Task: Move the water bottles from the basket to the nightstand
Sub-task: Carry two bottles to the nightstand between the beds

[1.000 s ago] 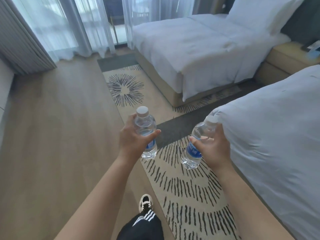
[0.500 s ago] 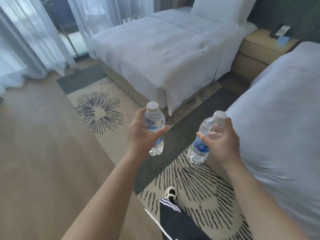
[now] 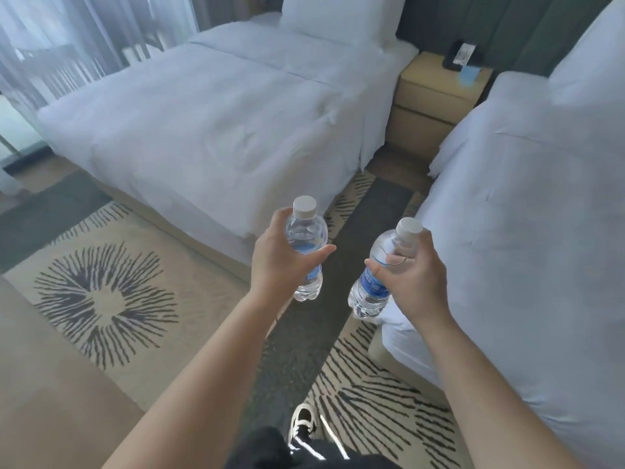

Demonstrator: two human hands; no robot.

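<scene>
Head view: left hand (image 3: pixel 282 257), grip closed around a clear plastic water bottle with white cap and blue label (image 3: pixel 307 247), upright. Right hand (image 3: pixel 411 277), grip closed around a second clear white-capped bottle (image 3: pixel 378 272), tilted. Both bottles are held above the patterned beige rug (image 3: pixel 101 296), between two white-sheeted beds (image 3: pixel 209 113). Tan wooden nightstand (image 3: pixel 436 96) stands well apart, beyond the hands.

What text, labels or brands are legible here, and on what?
None can be read.
Right water bottle, held in the right hand: blue label with white print, too blurred.
Left water bottle, held in the left hand: blue label mostly covered by the hand.
Card on the nightstand: markings too small.
</scene>
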